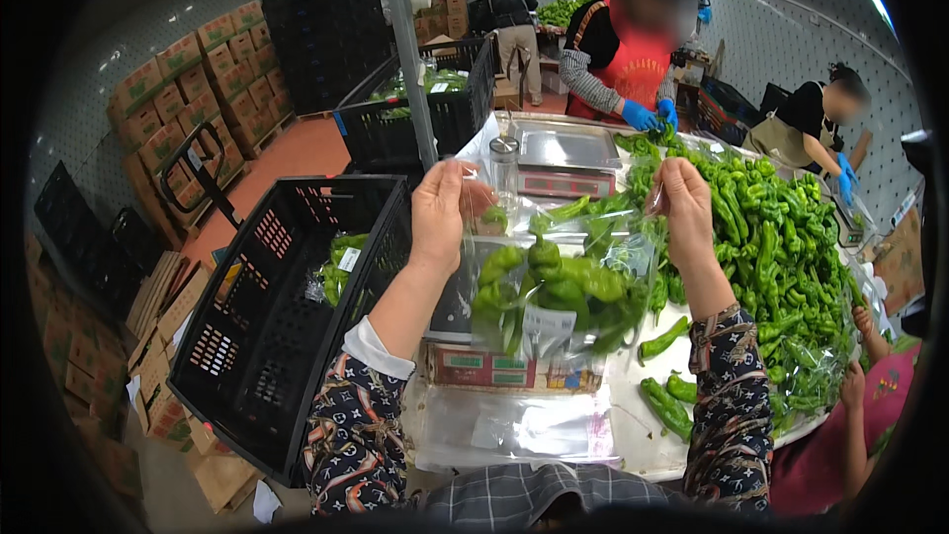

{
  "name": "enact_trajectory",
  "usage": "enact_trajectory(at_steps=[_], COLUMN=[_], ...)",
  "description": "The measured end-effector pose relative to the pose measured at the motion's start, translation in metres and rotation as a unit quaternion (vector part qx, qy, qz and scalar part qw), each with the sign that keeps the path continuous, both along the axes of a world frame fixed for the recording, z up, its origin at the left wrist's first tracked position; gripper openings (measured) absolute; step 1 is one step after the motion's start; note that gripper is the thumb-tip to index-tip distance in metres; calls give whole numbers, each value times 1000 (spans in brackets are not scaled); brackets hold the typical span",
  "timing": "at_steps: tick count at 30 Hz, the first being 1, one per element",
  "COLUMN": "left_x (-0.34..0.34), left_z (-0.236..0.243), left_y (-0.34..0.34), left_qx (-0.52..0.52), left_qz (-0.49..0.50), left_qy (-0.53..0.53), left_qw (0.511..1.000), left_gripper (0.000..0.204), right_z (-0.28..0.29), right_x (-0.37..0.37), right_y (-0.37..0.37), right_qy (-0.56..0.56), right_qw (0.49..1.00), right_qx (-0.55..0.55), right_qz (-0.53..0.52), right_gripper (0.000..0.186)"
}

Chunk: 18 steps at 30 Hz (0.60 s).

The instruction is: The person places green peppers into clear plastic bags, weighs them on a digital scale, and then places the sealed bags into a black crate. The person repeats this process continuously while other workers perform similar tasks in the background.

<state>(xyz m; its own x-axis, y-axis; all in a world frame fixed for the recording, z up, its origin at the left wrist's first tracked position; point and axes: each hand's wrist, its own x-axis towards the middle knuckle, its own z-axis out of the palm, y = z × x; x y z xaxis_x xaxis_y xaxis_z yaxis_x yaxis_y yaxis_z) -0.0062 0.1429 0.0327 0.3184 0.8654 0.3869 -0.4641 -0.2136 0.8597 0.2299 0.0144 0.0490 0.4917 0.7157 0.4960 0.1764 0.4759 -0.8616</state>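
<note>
A clear plastic bag of green peppers (559, 287) hangs between my two raised hands, with a white label on its front. My left hand (442, 213) pinches the bag's upper left corner. At the upper right corner, my right hand (685, 208) pinches the other side of the opening. Behind and below the bag stands a weighing scale (479, 366) with lit displays, its platform mostly hidden by the bag. Flat empty plastic bags (514, 430) lie in front of the scale. A few loose peppers (664, 408) rest on the table near my right forearm.
A black crate (282, 336) at my left holds a bagged portion of peppers; another black crate (415, 109) stands beyond. A metal post (408, 49) rises between them. A pepper heap (771, 247) covers the table's right. A second scale (568, 153) and co-workers' hands (641, 116) are across.
</note>
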Motion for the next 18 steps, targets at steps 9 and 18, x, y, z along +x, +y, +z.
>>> enact_trajectory(at_steps=[9, 18], left_x=[-17, -33], left_z=[-124, -194], left_y=[-44, -44], left_qx=[-152, 16], left_qz=[56, 205], left_qy=[136, 342], left_qw=[978, 917], left_gripper=[32, 31], right_z=[-108, -198], right_x=[-26, -45], right_y=[-56, -71], right_qy=[97, -54], right_qw=[957, 942], right_qx=[-274, -326], right_qz=[12, -54], right_gripper=[28, 29])
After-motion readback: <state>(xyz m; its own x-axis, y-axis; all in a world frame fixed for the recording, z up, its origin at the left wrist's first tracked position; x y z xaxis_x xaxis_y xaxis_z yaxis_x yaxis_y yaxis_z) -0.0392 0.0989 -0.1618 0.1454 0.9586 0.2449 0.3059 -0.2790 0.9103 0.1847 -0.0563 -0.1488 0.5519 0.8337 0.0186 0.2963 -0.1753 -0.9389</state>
